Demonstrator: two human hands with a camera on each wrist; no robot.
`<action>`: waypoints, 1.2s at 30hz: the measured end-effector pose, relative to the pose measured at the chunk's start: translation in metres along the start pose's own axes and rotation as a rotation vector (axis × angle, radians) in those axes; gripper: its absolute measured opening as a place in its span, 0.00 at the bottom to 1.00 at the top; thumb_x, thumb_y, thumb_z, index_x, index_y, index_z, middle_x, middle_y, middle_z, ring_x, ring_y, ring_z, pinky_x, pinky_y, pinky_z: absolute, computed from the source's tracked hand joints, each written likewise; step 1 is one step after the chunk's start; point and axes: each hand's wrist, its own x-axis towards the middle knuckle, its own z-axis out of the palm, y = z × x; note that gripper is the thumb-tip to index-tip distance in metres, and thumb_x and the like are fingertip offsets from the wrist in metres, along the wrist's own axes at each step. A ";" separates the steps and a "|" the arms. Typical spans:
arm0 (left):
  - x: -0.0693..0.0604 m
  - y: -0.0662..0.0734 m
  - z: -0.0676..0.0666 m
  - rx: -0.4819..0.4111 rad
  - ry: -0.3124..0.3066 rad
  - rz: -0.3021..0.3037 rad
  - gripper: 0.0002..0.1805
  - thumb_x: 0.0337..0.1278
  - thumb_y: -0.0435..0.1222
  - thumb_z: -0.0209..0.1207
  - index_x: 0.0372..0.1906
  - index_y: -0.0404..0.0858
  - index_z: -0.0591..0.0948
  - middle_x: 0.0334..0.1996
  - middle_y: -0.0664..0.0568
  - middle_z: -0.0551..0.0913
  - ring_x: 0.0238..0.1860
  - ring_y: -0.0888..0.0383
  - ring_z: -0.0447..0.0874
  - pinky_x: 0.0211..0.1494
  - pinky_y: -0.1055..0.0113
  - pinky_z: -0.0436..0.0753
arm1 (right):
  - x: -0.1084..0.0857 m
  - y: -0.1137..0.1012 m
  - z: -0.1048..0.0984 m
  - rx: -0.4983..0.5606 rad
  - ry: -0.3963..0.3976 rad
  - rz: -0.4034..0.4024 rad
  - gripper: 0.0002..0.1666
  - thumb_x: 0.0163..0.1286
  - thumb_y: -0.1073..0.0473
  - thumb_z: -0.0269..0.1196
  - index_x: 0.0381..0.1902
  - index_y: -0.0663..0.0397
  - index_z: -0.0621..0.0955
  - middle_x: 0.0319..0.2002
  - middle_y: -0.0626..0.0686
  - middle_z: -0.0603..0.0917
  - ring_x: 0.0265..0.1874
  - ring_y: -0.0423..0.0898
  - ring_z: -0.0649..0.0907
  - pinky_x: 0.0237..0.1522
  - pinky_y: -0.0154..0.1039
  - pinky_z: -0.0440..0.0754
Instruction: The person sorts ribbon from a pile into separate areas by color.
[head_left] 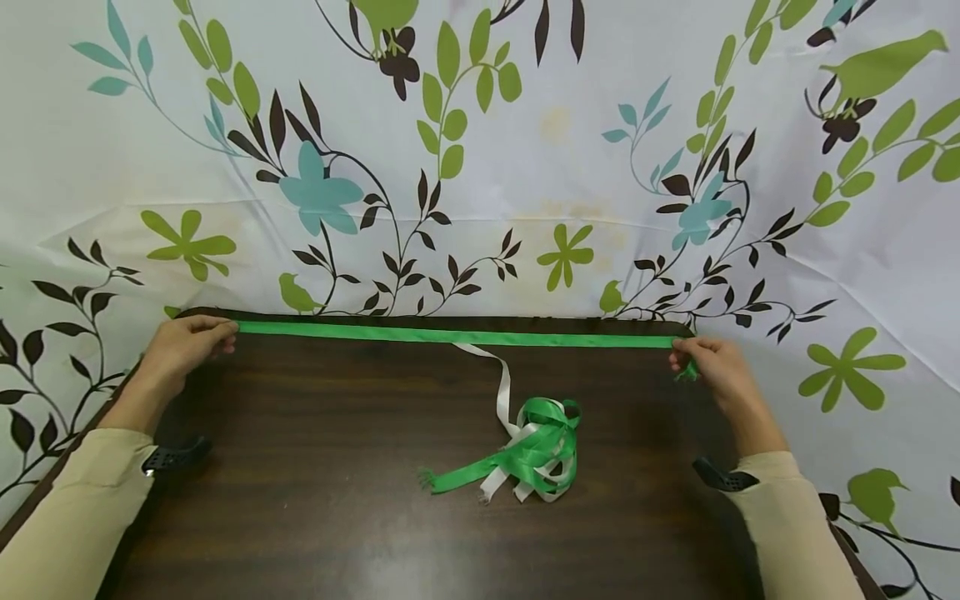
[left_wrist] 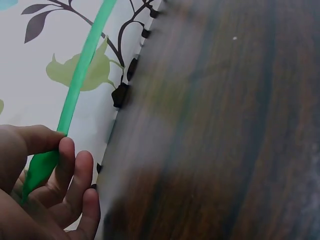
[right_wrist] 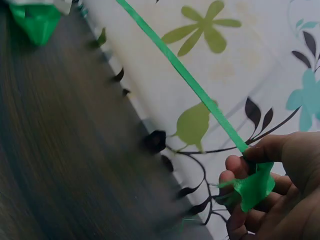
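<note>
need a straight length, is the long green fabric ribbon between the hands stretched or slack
Stretched: the long green fabric ribbon runs nearly straight from the left hand to the right hand, without sagging.

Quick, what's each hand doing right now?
Left hand: pinching one end of the green ribbon, pulled straight.
Right hand: pinching the ribbon near its other, frayed end.
</note>
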 end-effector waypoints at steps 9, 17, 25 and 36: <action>0.017 -0.007 -0.008 -0.012 -0.082 0.003 0.32 0.77 0.45 0.54 0.61 0.16 0.72 0.33 0.53 0.87 0.31 0.66 0.85 0.35 0.68 0.82 | 0.026 0.019 -0.007 -0.090 0.062 0.043 0.19 0.74 0.49 0.66 0.43 0.62 0.86 0.30 0.50 0.88 0.28 0.40 0.85 0.29 0.35 0.81; 0.032 -0.007 -0.017 0.048 -0.116 -0.015 0.30 0.78 0.43 0.54 0.58 0.13 0.71 0.33 0.47 0.89 0.29 0.66 0.85 0.34 0.65 0.82 | 0.055 0.024 0.008 -0.401 0.090 -0.067 0.24 0.79 0.51 0.60 0.53 0.71 0.82 0.38 0.59 0.88 0.31 0.44 0.83 0.34 0.38 0.78; 0.045 -0.004 -0.014 0.112 -0.112 -0.002 0.28 0.76 0.40 0.54 0.55 0.12 0.72 0.30 0.45 0.88 0.27 0.66 0.84 0.33 0.68 0.81 | 0.081 0.031 0.019 -0.555 0.172 -0.102 0.24 0.76 0.53 0.62 0.51 0.74 0.82 0.39 0.67 0.85 0.38 0.59 0.81 0.39 0.50 0.77; 0.058 -0.004 0.001 0.148 -0.029 0.021 0.22 0.70 0.36 0.58 0.47 0.14 0.78 0.26 0.49 0.86 0.25 0.58 0.85 0.30 0.71 0.78 | 0.094 0.049 0.021 -0.454 0.248 -0.037 0.26 0.75 0.51 0.62 0.55 0.72 0.82 0.37 0.62 0.85 0.32 0.51 0.81 0.36 0.43 0.77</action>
